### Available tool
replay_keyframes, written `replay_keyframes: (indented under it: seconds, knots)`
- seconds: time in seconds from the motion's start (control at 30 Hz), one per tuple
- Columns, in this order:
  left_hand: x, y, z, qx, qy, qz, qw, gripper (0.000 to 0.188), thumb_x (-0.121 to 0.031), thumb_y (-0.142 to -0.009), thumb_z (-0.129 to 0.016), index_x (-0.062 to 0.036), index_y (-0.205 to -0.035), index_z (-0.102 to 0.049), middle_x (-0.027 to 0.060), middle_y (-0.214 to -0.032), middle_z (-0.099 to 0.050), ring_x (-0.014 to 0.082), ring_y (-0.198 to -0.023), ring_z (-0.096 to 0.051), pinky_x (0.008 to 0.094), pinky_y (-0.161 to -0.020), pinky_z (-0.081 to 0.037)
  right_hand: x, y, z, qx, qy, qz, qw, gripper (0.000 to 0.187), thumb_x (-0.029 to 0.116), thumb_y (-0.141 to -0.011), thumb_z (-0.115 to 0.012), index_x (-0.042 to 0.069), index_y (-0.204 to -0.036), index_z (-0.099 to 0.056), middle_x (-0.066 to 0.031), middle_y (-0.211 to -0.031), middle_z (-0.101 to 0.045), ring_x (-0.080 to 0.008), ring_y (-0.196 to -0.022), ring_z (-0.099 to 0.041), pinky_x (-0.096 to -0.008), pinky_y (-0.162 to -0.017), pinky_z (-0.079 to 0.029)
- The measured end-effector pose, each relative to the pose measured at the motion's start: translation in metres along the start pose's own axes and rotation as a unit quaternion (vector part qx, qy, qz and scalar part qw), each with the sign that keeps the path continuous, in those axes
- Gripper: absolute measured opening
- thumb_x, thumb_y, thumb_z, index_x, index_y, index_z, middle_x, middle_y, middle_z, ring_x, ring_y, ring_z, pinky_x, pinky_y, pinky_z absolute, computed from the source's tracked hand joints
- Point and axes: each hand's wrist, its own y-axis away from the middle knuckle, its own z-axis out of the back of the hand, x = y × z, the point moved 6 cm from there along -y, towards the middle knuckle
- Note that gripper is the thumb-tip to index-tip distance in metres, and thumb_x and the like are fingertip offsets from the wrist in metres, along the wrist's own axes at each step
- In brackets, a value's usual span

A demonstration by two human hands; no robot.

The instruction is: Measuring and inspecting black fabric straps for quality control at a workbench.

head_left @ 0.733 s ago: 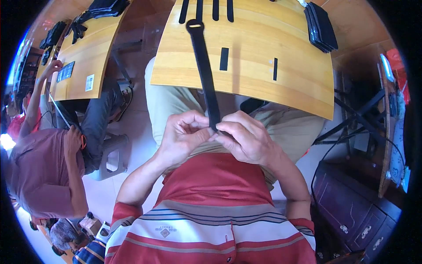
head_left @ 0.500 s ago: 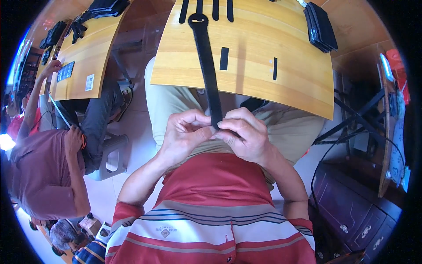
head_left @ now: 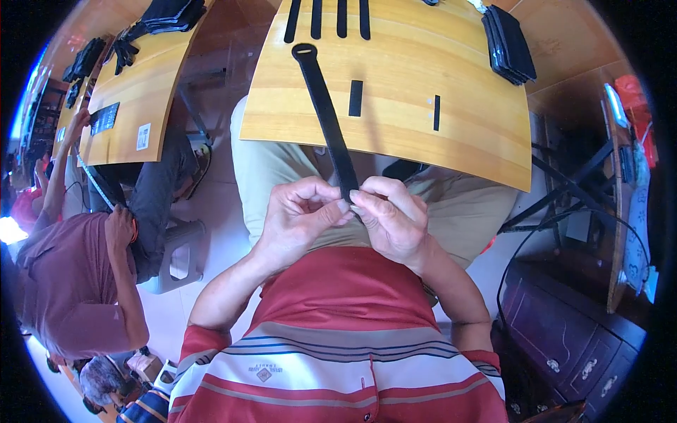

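Note:
Between my two hands I pinch the near end of a long black strap (head_left: 326,116), whose far end has a slotted, rounded head. The strap slants away from me over the table's front edge, its head above the wood. My left hand (head_left: 300,215) grips it with thumb and forefinger from the left. My right hand (head_left: 390,215) pinches the same end from the right, fingers curled. The very tip is hidden by my fingertips. On the wooden table (head_left: 282,116) lie a short black strip (head_left: 356,98) and a narrower black strip (head_left: 436,113).
Several black straps (head_left: 341,17) lie side by side at the table's far edge. A stack of black pieces (head_left: 509,46) sits at its far right. To the left, a person (head_left: 74,282) sits at another table (head_left: 151,92). A dark cabinet (head_left: 564,331) stands at lower right.
The strap's slotted head has shifted slightly left and nearer to me. Both hands keep their pinch, with the right fingers slightly adjusted. The neighbour's far hand has moved slightly.

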Motion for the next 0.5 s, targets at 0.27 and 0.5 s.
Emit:
replay_keyframes:
  seconds: [0.27,0.5]
  knots:
    - [-0.003,-0.001,-0.002,0.004,-0.074,-0.022,0.997,0.005,0.0,-0.092,-0.065,0.0026,-0.096,-0.066,0.0071,-0.086,-0.07,0.0094,-0.079,-0.066,0.0223,-0.07,-0.054,-0.004,-0.006,0.001,0.015,-0.02,-0.015,1.0,0.012,-0.002,-0.085,-0.066,-0.003,-0.096,-0.06,-0.0147,-0.087,-0.06,-0.0254,-0.066,-0.065,-0.0342,-0.053,-0.052]
    - [-0.008,0.005,0.001,-0.002,-0.208,-0.063,0.976,0.003,0.001,-0.09,-0.065,0.0029,-0.092,-0.063,0.0039,-0.083,-0.065,0.0057,-0.079,-0.061,0.0219,-0.069,-0.05,-0.016,0.007,-0.008,0.057,-0.124,-0.172,0.976,0.008,0.001,-0.09,-0.062,-0.002,-0.096,-0.059,-0.0136,-0.086,-0.059,-0.0256,-0.072,-0.063,-0.0339,-0.062,-0.05]
